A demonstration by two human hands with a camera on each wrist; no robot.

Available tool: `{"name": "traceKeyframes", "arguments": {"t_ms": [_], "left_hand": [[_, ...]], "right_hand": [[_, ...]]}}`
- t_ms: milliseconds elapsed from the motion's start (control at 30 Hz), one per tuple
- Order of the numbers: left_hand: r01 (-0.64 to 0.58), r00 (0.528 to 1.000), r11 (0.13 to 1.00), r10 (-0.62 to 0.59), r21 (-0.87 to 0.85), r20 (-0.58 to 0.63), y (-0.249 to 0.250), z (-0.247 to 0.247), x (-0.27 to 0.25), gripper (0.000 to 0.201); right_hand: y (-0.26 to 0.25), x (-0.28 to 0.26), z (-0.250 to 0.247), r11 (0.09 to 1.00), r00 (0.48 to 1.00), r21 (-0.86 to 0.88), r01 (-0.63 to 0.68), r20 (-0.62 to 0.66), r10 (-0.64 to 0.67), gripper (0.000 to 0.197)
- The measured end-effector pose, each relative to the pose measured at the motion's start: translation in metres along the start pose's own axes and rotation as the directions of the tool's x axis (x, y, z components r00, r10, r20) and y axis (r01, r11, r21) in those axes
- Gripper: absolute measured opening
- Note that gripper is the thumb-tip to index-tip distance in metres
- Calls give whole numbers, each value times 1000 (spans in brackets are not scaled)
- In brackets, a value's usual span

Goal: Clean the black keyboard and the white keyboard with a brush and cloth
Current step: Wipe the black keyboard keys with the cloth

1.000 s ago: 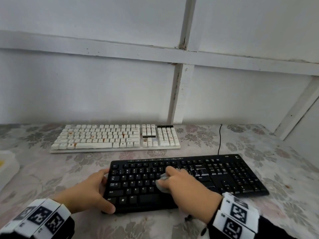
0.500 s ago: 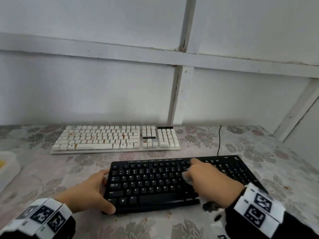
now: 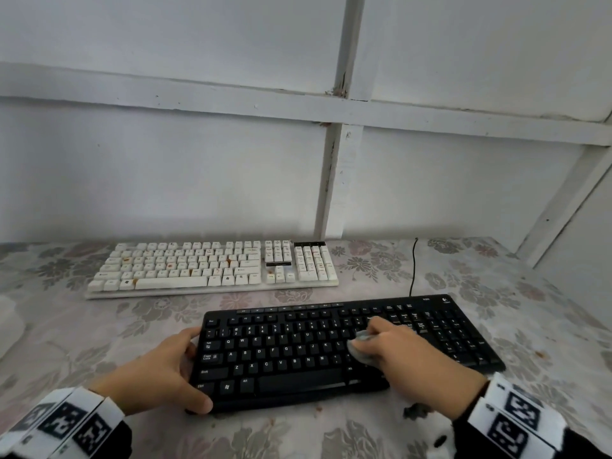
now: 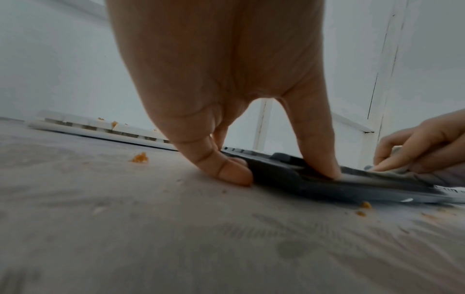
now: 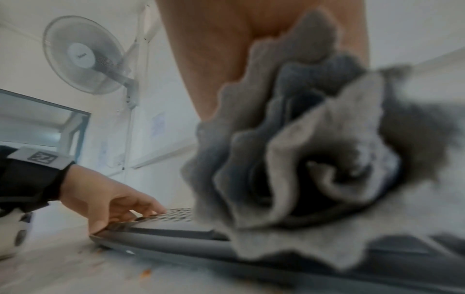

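The black keyboard [image 3: 298, 346] lies near the table's front edge. My left hand [image 3: 165, 369] grips its left end, thumb on the front corner and fingers against the side, as the left wrist view shows on the black keyboard [image 4: 276, 171]. My right hand [image 3: 407, 352] holds a bunched grey cloth [image 3: 359, 347] and presses it on the keys right of the letter block. In the right wrist view the grey cloth [image 5: 302, 159] fills the frame. The white keyboard [image 3: 212, 266], with orange stains, lies behind. No brush is in view.
A black cable [image 3: 413, 266] runs from the black keyboard toward the wall. A white object [image 3: 8, 323] sits at the left edge of the flowered tablecloth. Orange crumbs [image 4: 139, 158] lie on the cloth beside and in front of the black keyboard. A wall fan [image 5: 83, 55] hangs at left.
My right hand has slid the cloth rightward from the keyboard's middle, then slightly back left. The left hand has kept its hold on the left end.
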State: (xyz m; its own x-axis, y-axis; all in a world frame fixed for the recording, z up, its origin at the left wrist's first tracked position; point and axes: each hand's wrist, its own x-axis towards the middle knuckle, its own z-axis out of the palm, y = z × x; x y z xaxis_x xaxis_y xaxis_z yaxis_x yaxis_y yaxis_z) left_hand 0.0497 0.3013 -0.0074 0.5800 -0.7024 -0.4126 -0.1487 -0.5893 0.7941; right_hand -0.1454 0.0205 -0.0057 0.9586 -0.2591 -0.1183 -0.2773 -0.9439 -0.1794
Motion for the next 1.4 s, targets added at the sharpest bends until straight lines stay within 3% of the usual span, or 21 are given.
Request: {"name": "traceKeyframes", "arguments": {"t_ms": [167,467,567,633,667,733,800,933,1067,1133,1200,1300,1400], "left_hand": [[-4,1000,1000,4,1,16,-3,-3,-1,105],[-5,999,999,6,-39,46,-3,-2,1,99],[-6,1000,999,7,-37,28,1,-1,0,89],[-3,999,999,4,-39,33,1,-1,0,90],[3,999,1000,-1,-31,40,0,-2,-1,94],[2,999,1000,-2,-6,42,-1,-4,0,104],[-9,999,1000,9,4,36,0,-5,-1,110],[-16,999,1000,16,-11,47,4,-3,-3,119],[-13,999,1000,13,8,42,4,-3,-3,115],[-16,999,1000,16,-3,35,3,-3,-2,111],[-12,999,1000,11,0,42,2,-4,-3,110],[-11,999,1000,11,1,52,1,-5,-4,120],[-24,999,1000,25,-19,41,0,-6,-2,122]], "right_hand": [[30,-26,-29,993,993,-5,-118,25,118,25],[77,-31,-51,909,912,-91,-407,15,410,26],[81,-28,-50,904,904,5,-427,27,427,32],[76,-28,-42,868,892,206,-452,91,443,24],[75,-33,-41,864,911,293,-410,76,406,25],[81,-43,-41,906,929,229,-356,-20,370,31],[93,-49,-39,910,928,198,-365,5,372,22],[118,-57,-48,928,929,-64,-368,16,370,44],[130,-61,-50,936,944,-127,-329,-12,330,16],[135,-57,-46,939,943,-103,-329,-76,323,42],[133,-51,-46,923,917,-19,-383,-123,378,37],[117,-46,-43,967,965,-11,-253,-80,251,24],[112,-46,-31,979,979,75,-187,-72,192,35]]}}
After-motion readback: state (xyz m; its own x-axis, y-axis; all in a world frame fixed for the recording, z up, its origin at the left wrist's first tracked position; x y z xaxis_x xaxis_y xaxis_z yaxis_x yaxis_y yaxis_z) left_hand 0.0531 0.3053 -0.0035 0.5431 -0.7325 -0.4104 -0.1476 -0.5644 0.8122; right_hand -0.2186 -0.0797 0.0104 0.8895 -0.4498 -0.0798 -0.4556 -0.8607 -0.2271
